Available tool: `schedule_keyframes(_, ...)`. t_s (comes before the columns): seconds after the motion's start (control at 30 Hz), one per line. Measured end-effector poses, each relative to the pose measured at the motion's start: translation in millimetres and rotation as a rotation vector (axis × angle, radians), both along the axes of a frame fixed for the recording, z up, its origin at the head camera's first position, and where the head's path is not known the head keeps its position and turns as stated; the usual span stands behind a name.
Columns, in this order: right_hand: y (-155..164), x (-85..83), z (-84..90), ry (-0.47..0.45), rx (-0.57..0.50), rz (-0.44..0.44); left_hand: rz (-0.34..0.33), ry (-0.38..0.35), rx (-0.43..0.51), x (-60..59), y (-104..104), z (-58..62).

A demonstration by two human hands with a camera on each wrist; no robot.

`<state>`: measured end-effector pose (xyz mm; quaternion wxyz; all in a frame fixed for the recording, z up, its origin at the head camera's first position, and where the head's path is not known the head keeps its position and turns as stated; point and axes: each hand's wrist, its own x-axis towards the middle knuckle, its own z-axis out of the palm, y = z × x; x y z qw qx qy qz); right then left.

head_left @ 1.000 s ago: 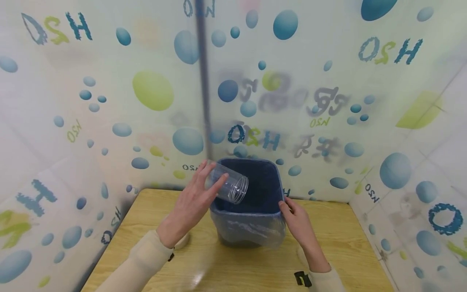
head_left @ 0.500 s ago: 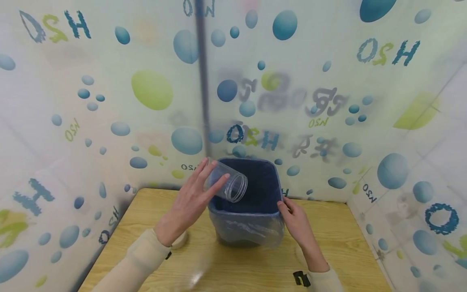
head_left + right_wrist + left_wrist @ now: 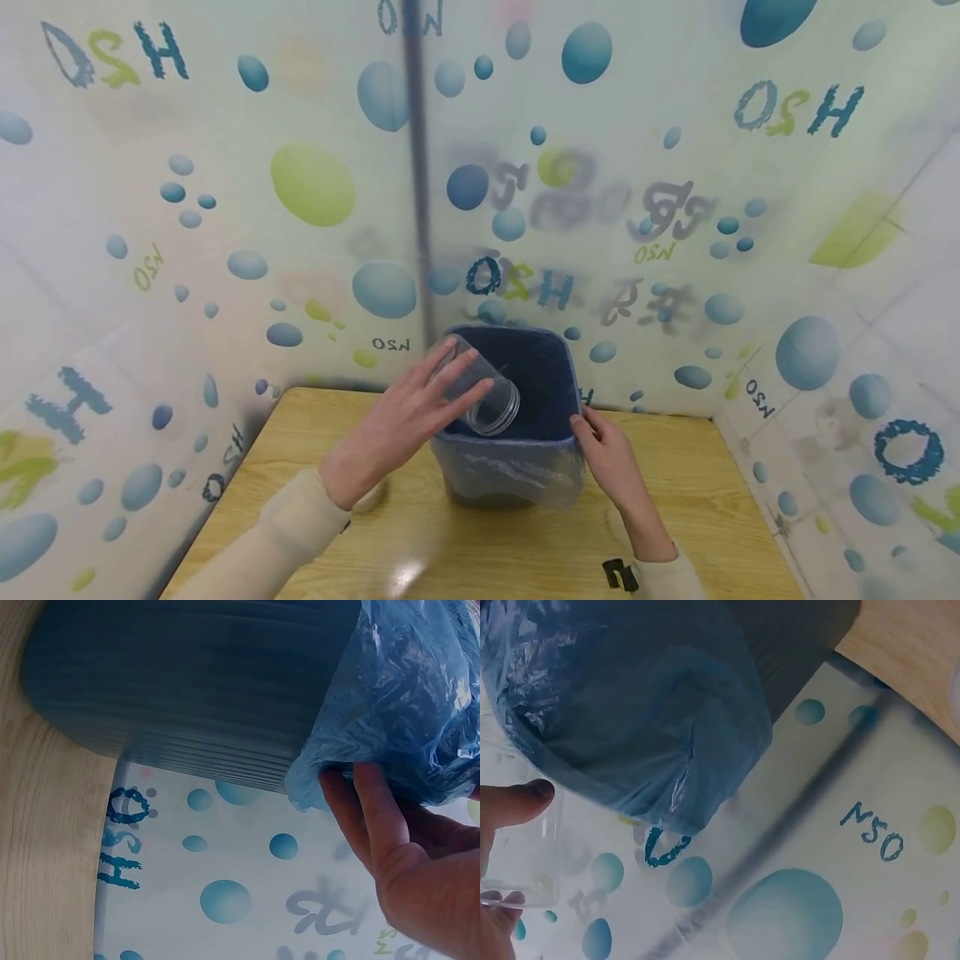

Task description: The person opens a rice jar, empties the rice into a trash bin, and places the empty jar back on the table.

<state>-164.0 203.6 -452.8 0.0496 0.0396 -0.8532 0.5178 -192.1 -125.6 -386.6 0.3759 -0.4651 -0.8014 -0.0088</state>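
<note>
A clear plastic jar [image 3: 480,387] is tilted mouth-down over the open top of a dark blue bin [image 3: 551,379] lined with a thin blue bag [image 3: 510,471]. My left hand [image 3: 420,408] grips the jar from the left, fingers across its side; in the left wrist view the thumb [image 3: 514,802] lies on the clear jar [image 3: 525,855] beside the bagged bin [image 3: 630,705]. My right hand [image 3: 603,446] holds the bin's right front corner, and its fingers [image 3: 360,810] press on the bag's edge [image 3: 405,712]. What lies inside the bin is hidden.
The bin stands at the back of a light wooden table [image 3: 390,533]. A small pale round object [image 3: 371,498] lies partly hidden under my left wrist. Curtain walls printed with bubbles [image 3: 315,183] close in on three sides, with a grey pole [image 3: 416,158] behind.
The left hand has lowered the jar slightly and moved it right, tipping its mouth further down over the bin. The right hand has stayed on the bin's corner.
</note>
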Motion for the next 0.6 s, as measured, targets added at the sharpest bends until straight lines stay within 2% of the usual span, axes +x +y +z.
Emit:
schedule_keyframes(0.1,-0.3,0.2,0.2,0.008,-0.002,0.007,0.021,0.041,0.045,-2.7,0.0,7.0)
schedule_keyframes(0.17,-0.7,0.1,0.4,0.006,-0.005,0.010,0.042,0.046,0.035,-2.5,-0.1,10.1)
schedule_keyframes(0.27,-0.7,-0.4,0.8,-0.007,0.001,0.005,0.056,0.050,-0.053,-1.8,2.2,7.7)
schedule_keyframes(0.33,-0.8,-0.4,0.7,-0.010,-0.001,-0.002,0.063,0.074,-0.080,-3.5,3.0,6.0)
schedule_keyframes(0.43,-0.8,-1.1,-0.3,-0.014,-0.002,-0.006,0.090,0.126,-0.035,-7.6,2.4,6.5)
schedule_keyframes(0.6,-1.3,-2.5,-1.1,-0.009,0.008,-0.004,0.100,0.114,-0.054,-6.0,-0.5,4.1)
